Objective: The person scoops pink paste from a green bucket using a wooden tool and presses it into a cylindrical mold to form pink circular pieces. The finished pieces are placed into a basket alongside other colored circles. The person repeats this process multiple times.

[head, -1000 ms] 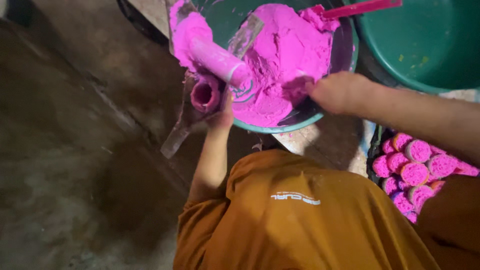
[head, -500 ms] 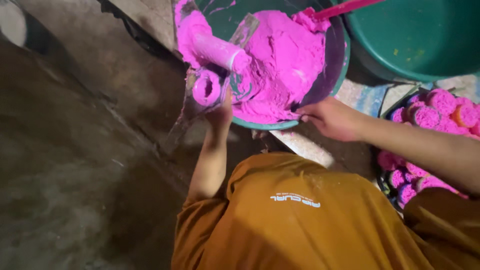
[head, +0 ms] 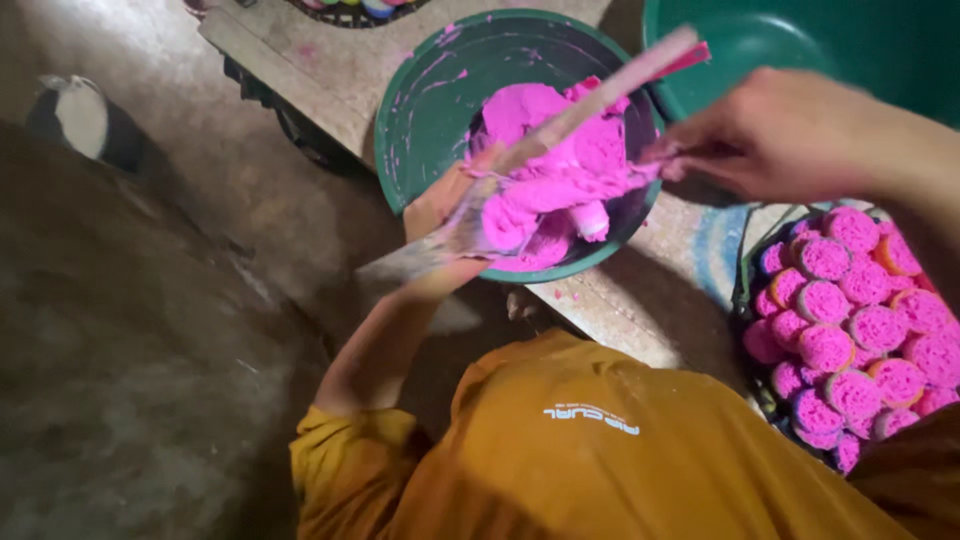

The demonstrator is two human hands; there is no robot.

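The left hand (head: 445, 225) is closed around a small pink-coated cylindrical mould (head: 520, 215), holding it over the near rim of the round green plastic basin (head: 420, 110) half full of bright pink paste (head: 560, 150). A long flat wooden stick (head: 600, 95) lies slanted across the basin. The right hand (head: 775, 135) hovers at the basin's right rim, fingers curled; motion blur hides what it grips. The basin rests on a pale wooden board (head: 330, 70); a dark tray of round pink cakes (head: 850, 330) sits beside the board's near right corner.
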